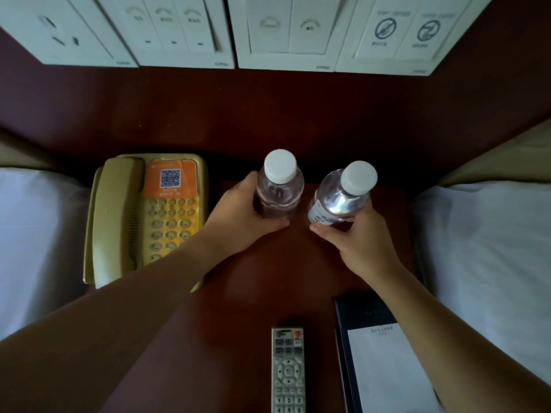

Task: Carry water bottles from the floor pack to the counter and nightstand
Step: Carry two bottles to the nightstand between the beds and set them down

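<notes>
Two clear water bottles with white caps are over the dark wooden nightstand [256, 278]. My left hand [238, 216] grips the left bottle [280, 186], which stands upright near the back of the top. My right hand [357, 242] grips the right bottle [343, 195] low on its body; this bottle tilts to the right. Whether its base touches the wood is hidden by my fingers. The two bottles are side by side with a small gap between them.
A beige telephone [146, 216] with an orange sticker sits at the left of the nightstand. A remote control [287, 371] and a dark notepad holder [384, 359] lie at the front. White beds [489, 248] flank both sides. A switch panel [208, 31] lines the wall behind.
</notes>
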A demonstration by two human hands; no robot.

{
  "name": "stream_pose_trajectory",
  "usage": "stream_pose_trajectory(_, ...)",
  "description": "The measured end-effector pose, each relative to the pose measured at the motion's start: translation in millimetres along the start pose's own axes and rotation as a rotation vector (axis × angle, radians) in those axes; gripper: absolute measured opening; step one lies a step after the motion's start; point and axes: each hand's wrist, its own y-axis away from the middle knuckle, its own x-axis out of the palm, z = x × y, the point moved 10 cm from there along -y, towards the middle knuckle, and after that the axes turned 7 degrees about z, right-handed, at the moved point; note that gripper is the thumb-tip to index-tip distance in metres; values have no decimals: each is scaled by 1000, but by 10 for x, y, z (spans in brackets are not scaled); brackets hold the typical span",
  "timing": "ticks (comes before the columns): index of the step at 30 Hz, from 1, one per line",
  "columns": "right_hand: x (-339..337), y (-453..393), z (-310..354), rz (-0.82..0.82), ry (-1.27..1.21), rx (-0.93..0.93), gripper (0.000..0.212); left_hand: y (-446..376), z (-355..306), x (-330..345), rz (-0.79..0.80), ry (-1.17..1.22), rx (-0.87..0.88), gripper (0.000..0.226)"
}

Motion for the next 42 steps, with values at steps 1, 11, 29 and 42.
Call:
stream_pose_trajectory(1, 2, -7, 4, 0, 0, -5, 71, -14, -25, 17, -10, 8, 2, 81)
stream_pose_trajectory(11, 32, -30, -7, 1, -24, -5, 75, 34, -83, -43, -39, 47, 36, 74)
stream_pose_trajectory(29, 59, -234, 23, 184, -34, -7, 68, -183, -28, 149, 157, 5, -17, 61)
stream_pose_trajectory(42, 11, -411, 21, 316, 77, 83, 63, -281, 43, 165, 138, -61, -28, 68)
